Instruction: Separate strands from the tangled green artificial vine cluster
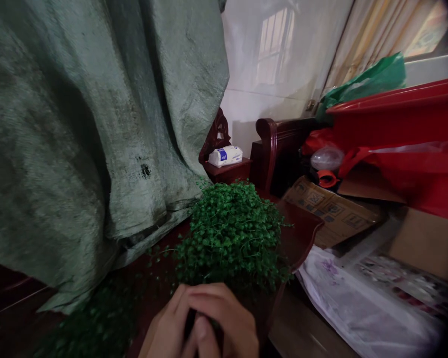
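Observation:
At the bottom centre, my left hand [168, 325] and my right hand [227, 315] touch each other, fingers bent and pressed together at the tips. A dark gap shows between them; whether anything small is held there is hidden. Just beyond the fingers, a heap of leafy green plants [233, 231] lies on a dark red wooden table [300, 223]. More green leaves [93, 318] spread in shadow to the left of my left hand.
A large grey-green sheet [134, 124] hangs at the left. Behind the plants, a tissue pack [226, 155] rests on a wooden ledge. Cardboard boxes [332, 209], a red tub [399, 114] and a white plastic bag [358, 308] crowd the right side.

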Motion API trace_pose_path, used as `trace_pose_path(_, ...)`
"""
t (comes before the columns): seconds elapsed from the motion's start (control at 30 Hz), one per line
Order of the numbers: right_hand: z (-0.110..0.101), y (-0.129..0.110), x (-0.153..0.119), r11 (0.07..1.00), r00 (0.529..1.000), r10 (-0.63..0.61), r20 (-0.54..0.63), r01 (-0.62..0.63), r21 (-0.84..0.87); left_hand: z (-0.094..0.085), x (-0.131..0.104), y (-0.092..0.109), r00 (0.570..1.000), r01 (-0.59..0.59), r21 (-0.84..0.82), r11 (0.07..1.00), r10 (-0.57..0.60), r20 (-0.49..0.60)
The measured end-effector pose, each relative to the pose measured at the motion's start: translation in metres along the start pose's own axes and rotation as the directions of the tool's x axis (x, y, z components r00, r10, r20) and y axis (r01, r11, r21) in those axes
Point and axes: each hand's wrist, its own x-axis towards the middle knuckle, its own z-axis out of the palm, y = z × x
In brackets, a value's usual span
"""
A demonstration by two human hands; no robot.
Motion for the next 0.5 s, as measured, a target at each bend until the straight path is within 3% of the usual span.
trace_pose_path(0.07, -0.014, 0.002, -0.001, 0.997, 0.988, 0.031, -0.153, -0.042, -0.070, 0.000, 0.004, -0.001, 0.993, -0.078, 0.043, 0.996, 0.073, 0.094)
trace_pose_path(0.13, -0.030, 0.005, -0.004, 0.987, 0.974, 0.011, -0.226, -0.047, -0.152, -0.001, 0.005, -0.004, 0.979, -0.135, 0.104, 0.985, 0.116, 0.170)
trace_pose_path(0.17, -0.038, 0.008, -0.007, 0.985, 0.984, -0.025, -0.178, -0.007, -0.175, -0.001, 0.004, -0.005, 0.973, -0.153, 0.134, 0.979, 0.125, 0.192)
trace_pose_path(0.2, -0.045, 0.011, -0.010, 0.978, 1.000, -0.025, -0.005, 0.024, -0.207, -0.002, 0.004, -0.007, 0.969, -0.166, 0.157, 0.973, 0.132, 0.207)
trace_pose_path(0.27, -0.054, 0.018, -0.019, 0.945, 0.955, 0.053, 0.292, 0.047, -0.325, -0.001, 0.002, -0.009, 0.969, -0.171, 0.176, 0.970, 0.133, 0.207)
trace_pose_path(0.3, -0.055, 0.022, -0.024, 0.912, 0.927, 0.099, 0.362, 0.061, -0.406, -0.001, 0.002, -0.010, 0.970, -0.173, 0.176, 0.969, 0.137, 0.199)
trace_pose_path(0.4, -0.054, 0.029, -0.035, 0.860, 0.888, 0.182, 0.423, 0.064, -0.505, -0.001, 0.001, -0.009, 0.975, -0.187, 0.178, 0.966, 0.161, 0.151)
trace_pose_path(0.5, -0.049, 0.031, -0.040, 0.860, 0.883, 0.321, 0.342, -0.121, -0.496, -0.003, 0.002, -0.008, 0.969, -0.236, 0.192, 0.953, 0.218, 0.114)
